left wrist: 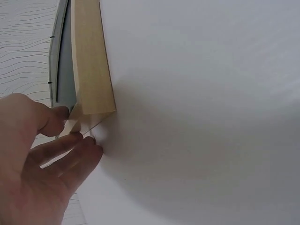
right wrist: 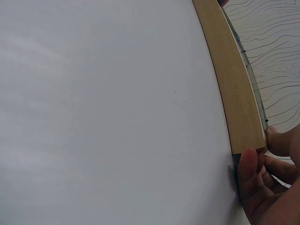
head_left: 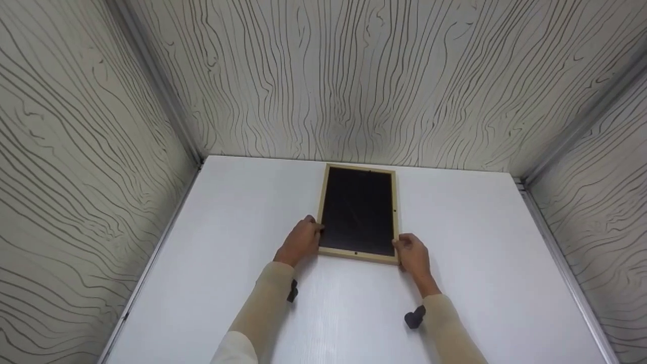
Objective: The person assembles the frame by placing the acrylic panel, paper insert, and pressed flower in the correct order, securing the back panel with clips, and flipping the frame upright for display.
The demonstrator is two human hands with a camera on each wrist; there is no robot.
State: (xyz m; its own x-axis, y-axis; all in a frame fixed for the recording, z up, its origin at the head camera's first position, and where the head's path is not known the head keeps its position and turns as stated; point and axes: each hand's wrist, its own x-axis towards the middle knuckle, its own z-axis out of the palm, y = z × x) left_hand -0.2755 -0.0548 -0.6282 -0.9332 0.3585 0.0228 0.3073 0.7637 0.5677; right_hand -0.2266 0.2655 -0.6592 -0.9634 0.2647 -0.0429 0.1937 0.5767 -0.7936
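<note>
A picture frame (head_left: 374, 258) of pale wood, with a black panel (head_left: 359, 210) inside it, lies on the white table against the back wall. Small dark marks dot its border. My left hand (head_left: 301, 240) pinches the frame's left side near the lower corner, thumb on top and fingers at the outer edge. At the lower right corner, my right hand (head_left: 414, 255) grips the border between thumb and fingers. Both wrist views show the thick wooden near side (left wrist: 93, 61) close to the tabletop; whether it is slightly raised, I cannot tell.
The white table (head_left: 242, 202) is bordered by wood-grain patterned panels, with the back wall (head_left: 349, 91) right behind the picture frame. Metal rails (head_left: 156, 86) run along the corners. A dark wrist device (head_left: 414, 317) hangs beside the right sleeve.
</note>
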